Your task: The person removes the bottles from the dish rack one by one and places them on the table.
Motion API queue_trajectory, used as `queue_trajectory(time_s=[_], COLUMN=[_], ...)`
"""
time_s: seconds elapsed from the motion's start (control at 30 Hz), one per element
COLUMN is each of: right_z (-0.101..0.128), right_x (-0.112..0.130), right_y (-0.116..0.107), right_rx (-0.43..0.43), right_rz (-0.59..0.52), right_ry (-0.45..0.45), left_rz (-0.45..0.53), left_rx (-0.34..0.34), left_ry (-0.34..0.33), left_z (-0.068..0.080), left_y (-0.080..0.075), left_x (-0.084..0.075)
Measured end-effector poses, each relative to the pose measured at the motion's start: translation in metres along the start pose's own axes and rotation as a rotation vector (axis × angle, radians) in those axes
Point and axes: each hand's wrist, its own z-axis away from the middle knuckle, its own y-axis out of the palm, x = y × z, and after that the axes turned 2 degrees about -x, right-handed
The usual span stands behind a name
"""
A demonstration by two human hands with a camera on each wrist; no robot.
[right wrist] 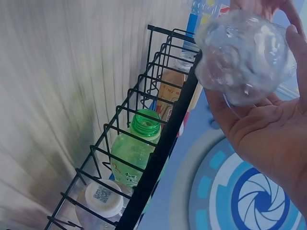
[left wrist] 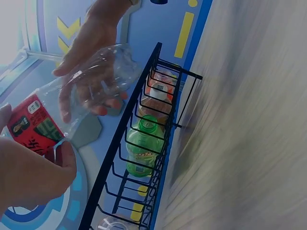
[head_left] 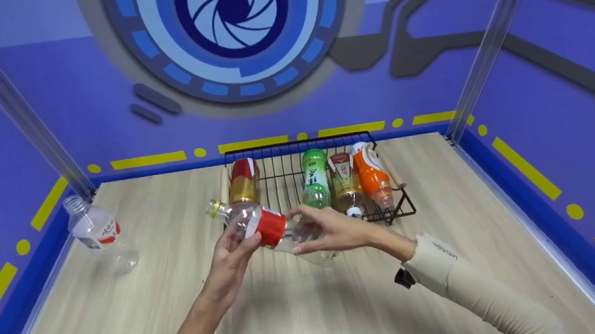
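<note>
A clear plastic bottle with a red label [head_left: 268, 227] lies sideways in the air, held between both hands just in front of a black wire basket [head_left: 295, 141]. My left hand [head_left: 242, 241] grips it at the label end, near the yellow-green cap. My right hand [head_left: 308, 231] cups its clear bottom end. In the left wrist view the red label [left wrist: 33, 127] sits above my left hand [left wrist: 33, 177], with my right hand's fingers [left wrist: 91, 62] wrapped over the clear body. In the right wrist view the bottle's base [right wrist: 244, 52] rests in my right palm [right wrist: 268, 139].
The basket holds several bottles lying down: a red and gold one [head_left: 244, 181], a green one [head_left: 315, 179], a brown tea one [head_left: 344, 182] and an orange one [head_left: 372, 174]. Another clear bottle [head_left: 95, 230] lies at the table's left edge. Blue walls enclose the wooden table.
</note>
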Motion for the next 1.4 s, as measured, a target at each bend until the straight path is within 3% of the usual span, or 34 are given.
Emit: queue_trajectory(time_s=[0.23, 0.43, 0.57, 0.73, 0.9, 1.13, 1.27, 1.4], right_z=[0.001, 0.008, 0.011, 0.016, 0.022, 0.026, 0.029, 0.032], right_x=[-0.004, -0.006, -0.008, -0.013, -0.017, -0.02, -0.021, -0.023], right_y=[0.004, -0.003, -0.007, -0.007, -0.008, -0.013, -0.014, -0.014], right_rx=[0.087, 0.081, 0.072, 0.082, 0.085, 0.075, 0.066, 0.065], right_rz=[-0.006, 0.018, 0.047, 0.074, 0.072, 0.073, 0.071, 0.068], right_ry=[-0.023, -0.021, -0.018, -0.018, 0.004, 0.011, 0.017, 0.03], left_rz=[-0.019, -0.074, -0.168, -0.326, -0.44, -0.518, -0.666, -0.793], left_rx=[-0.023, -0.043, -0.061, -0.132, -0.21, -0.329, -0.439, -0.551], left_ry=[0.068, 0.095, 0.104, 0.176, 0.215, 0.106, 0.099, 0.156], left_z=[0.008, 0.01, 0.014, 0.016, 0.005, -0.019, -0.031, -0.043], left_y=[-0.012, -0.024, -0.036, -0.061, -0.092, -0.138, -0.154, -0.159], left_x=[-0.015, -0.032, -0.045, -0.059, -0.065, -0.07, -0.066, -0.061])
